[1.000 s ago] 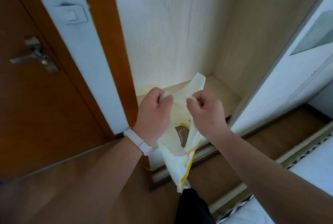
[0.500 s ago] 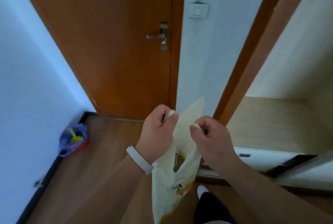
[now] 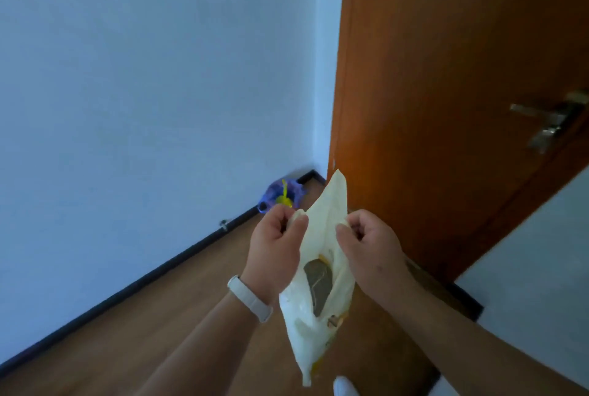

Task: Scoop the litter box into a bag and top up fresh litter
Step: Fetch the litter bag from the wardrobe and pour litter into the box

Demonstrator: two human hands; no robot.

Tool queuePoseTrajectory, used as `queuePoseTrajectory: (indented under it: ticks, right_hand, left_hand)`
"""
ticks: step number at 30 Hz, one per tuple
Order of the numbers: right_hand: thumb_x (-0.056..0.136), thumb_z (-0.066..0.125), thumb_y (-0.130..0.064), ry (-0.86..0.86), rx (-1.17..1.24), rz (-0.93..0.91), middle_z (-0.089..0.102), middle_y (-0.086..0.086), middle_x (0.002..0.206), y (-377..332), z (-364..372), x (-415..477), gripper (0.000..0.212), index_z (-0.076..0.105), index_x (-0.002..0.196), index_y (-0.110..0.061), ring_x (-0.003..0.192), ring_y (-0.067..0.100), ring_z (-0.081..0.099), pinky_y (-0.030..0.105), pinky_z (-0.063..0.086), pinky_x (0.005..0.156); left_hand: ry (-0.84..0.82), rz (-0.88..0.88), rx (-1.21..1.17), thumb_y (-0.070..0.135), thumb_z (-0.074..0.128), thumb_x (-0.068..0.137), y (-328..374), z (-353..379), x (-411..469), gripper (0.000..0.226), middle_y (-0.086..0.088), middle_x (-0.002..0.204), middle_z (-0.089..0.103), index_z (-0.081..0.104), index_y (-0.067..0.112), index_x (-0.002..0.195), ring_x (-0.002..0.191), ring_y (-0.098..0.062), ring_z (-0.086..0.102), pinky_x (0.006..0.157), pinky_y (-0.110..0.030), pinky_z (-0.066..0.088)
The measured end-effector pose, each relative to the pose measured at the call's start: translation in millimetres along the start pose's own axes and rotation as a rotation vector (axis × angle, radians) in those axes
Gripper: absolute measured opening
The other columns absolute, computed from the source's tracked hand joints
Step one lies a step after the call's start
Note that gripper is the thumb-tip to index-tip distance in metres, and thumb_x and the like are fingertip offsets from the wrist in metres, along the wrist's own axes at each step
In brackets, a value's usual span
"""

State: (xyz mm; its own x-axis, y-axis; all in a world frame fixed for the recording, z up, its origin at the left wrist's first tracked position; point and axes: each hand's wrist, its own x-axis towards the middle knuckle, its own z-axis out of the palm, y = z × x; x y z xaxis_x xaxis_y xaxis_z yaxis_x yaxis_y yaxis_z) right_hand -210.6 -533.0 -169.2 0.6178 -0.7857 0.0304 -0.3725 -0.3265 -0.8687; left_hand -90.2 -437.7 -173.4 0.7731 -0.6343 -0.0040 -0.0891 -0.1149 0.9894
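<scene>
Hanging lower centre, the bag [image 3: 322, 316] is pinched at its top by left hand [image 3: 274, 252] and right hand [image 3: 369, 252]. Its mouth should be spread evenly.

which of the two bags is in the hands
The pale yellow bag, pinched by left hand and right hand; the purple bag sits on the floor.

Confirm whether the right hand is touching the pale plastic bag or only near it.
Touching. The head view shows the right hand pinching the upper edge of the plastic bag between thumb and curled fingers, with no gap. The left hand pinches the opposite edge.
</scene>
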Motion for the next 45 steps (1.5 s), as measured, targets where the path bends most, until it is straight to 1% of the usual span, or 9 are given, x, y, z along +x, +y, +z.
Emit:
queuePoseTrajectory:
  ticks: [3, 6, 9, 12, 19, 25, 34, 41, 45]
  right_hand:
    - [0.092, 0.056, -0.026, -0.170, 0.045, -0.086, 0.055, 0.013, 0.067, -5, 24, 38, 0.018, 0.058, 0.083, -0.011, 0.051, 0.007, 0.044, 0.021, 0.036, 0.047]
    - [0.091, 0.058, -0.022, -0.323, 0.092, -0.161, 0.053, 0.008, 0.061, -13, 50, 65, 0.016, 0.058, 0.079, -0.010, 0.051, 0.006, 0.045, 0.022, 0.036, 0.048]
    - [0.090, 0.060, -0.019, -0.451, 0.115, -0.251, 0.046, -0.003, 0.055, -22, 79, 76, 0.018, 0.055, 0.074, -0.012, 0.050, 0.006, 0.041, 0.020, 0.033, 0.048]
    - [0.090, 0.060, -0.024, -0.584, 0.112, -0.314, 0.053, 0.006, 0.061, -37, 110, 72, 0.017, 0.056, 0.076, -0.015, 0.054, 0.009, 0.046, 0.027, 0.038, 0.052]
    - [0.092, 0.058, -0.026, -0.783, 0.048, -0.448, 0.051, -0.006, 0.059, -87, 185, 46, 0.020, 0.056, 0.074, -0.018, 0.051, 0.004, 0.044, 0.019, 0.035, 0.049]
    - [0.094, 0.056, -0.032, -0.937, 0.013, -0.480, 0.054, -0.007, 0.062, -117, 277, -17, 0.021, 0.058, 0.076, -0.020, 0.053, 0.004, 0.045, 0.018, 0.036, 0.050]
    - [0.095, 0.053, -0.037, -1.069, -0.037, -0.542, 0.060, -0.002, 0.068, -199, 417, -138, 0.023, 0.060, 0.079, -0.022, 0.057, 0.011, 0.050, 0.034, 0.044, 0.054]
    - [0.097, 0.053, -0.032, -1.221, 0.001, -0.630, 0.055, -0.007, 0.064, -255, 506, -222, 0.023, 0.058, 0.079, -0.019, 0.052, 0.003, 0.046, 0.017, 0.038, 0.048]
    - [0.096, 0.054, -0.031, -1.303, 0.011, -0.697, 0.059, -0.002, 0.068, -282, 564, -262, 0.022, 0.058, 0.078, -0.019, 0.057, 0.006, 0.049, 0.022, 0.041, 0.052]
  left_hand:
    - [0.178, -0.070, 0.058, 0.019, 0.060, 0.092, -3, -21, 11, 0.029, 0.001, 0.060, 0.041, 0.047, 0.008, 0.069, 0.057, -0.013, 0.037, 0.055, -0.030, 0.036]
    - [0.339, -0.130, 0.142, 0.022, 0.059, 0.093, -6, -41, 12, 0.030, 0.000, 0.062, 0.043, 0.049, -0.001, 0.077, 0.057, -0.011, 0.038, 0.050, -0.022, 0.036]
    - [0.466, -0.174, 0.197, 0.022, 0.058, 0.094, -11, -61, -4, 0.027, 0.000, 0.062, 0.047, 0.053, 0.001, 0.077, 0.056, -0.009, 0.039, 0.049, -0.017, 0.036]
    - [0.604, -0.219, 0.219, 0.020, 0.056, 0.094, -17, -84, -26, 0.025, -0.001, 0.064, 0.051, 0.056, 0.000, 0.080, 0.056, -0.008, 0.044, 0.050, -0.016, 0.039]
    - [0.878, -0.240, 0.160, 0.017, 0.057, 0.095, -32, -157, -73, 0.019, 0.002, 0.068, 0.060, 0.062, 0.005, 0.081, 0.061, -0.004, 0.056, 0.058, -0.013, 0.047]
    - [1.014, -0.290, 0.073, 0.020, 0.058, 0.094, -65, -242, -113, 0.016, 0.000, 0.072, 0.064, 0.065, 0.009, 0.084, 0.062, -0.004, 0.058, 0.059, -0.016, 0.049]
    - [1.138, -0.319, 0.021, 0.021, 0.059, 0.094, -97, -415, -205, 0.018, 0.000, 0.072, 0.062, 0.065, 0.008, 0.085, 0.059, -0.001, 0.054, 0.055, -0.011, 0.045]
    - [1.293, -0.339, 0.023, 0.024, 0.059, 0.094, -107, -514, -274, 0.019, 0.001, 0.070, 0.061, 0.064, 0.008, 0.084, 0.060, -0.004, 0.054, 0.056, -0.014, 0.047]
    - [1.422, -0.371, -0.002, 0.025, 0.059, 0.094, -116, -564, -310, 0.021, 0.001, 0.066, 0.057, 0.063, 0.007, 0.082, 0.059, -0.010, 0.050, 0.052, -0.019, 0.044]
